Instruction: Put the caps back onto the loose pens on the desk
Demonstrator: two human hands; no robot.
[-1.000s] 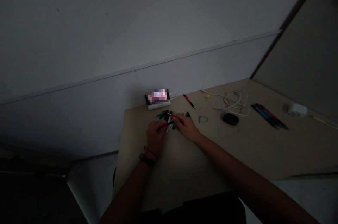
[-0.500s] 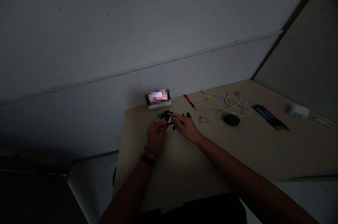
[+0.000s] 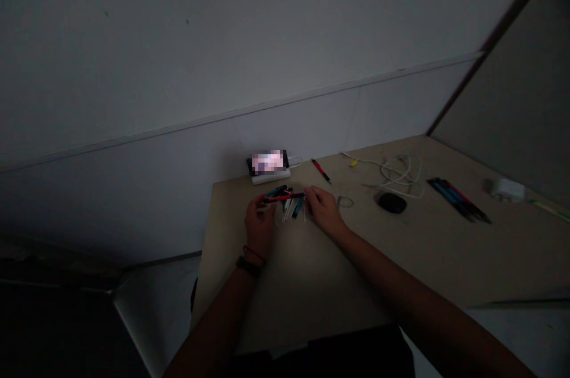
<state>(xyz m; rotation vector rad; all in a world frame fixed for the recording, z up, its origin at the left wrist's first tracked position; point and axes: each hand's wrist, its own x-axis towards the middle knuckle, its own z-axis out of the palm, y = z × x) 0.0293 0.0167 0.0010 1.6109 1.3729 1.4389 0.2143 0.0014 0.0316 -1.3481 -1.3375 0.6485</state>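
Note:
A red and black pen (image 3: pixel 286 197) lies level between my two hands, above the desk. Its left end is pinched in the fingers of my left hand (image 3: pixel 259 221), which has a dark band and a red cord at the wrist. The fingertips of my right hand (image 3: pixel 324 209) close on the pen's dark right end. Beneath and behind it is a small pile of white, blue and black pen parts (image 3: pixel 297 208), partly covered by the pen and my fingers. The dim light hides the finer details.
Behind the pile, a lit phone (image 3: pixel 268 162) leans on a white block (image 3: pixel 271 177). Another red and black pen (image 3: pixel 321 171), a thin cable loop (image 3: pixel 345 202), a black mouse (image 3: pixel 392 202), a coiled white cable (image 3: pixel 401 171), several pens (image 3: pixel 458 200) and a white adapter (image 3: pixel 508 190) lie rightward on the desk (image 3: pixel 338 283).
My right hand has moved slightly right, away from the left one. The red and black pen now spans both hands, and the second red piece is no longer seen separately in my right hand.

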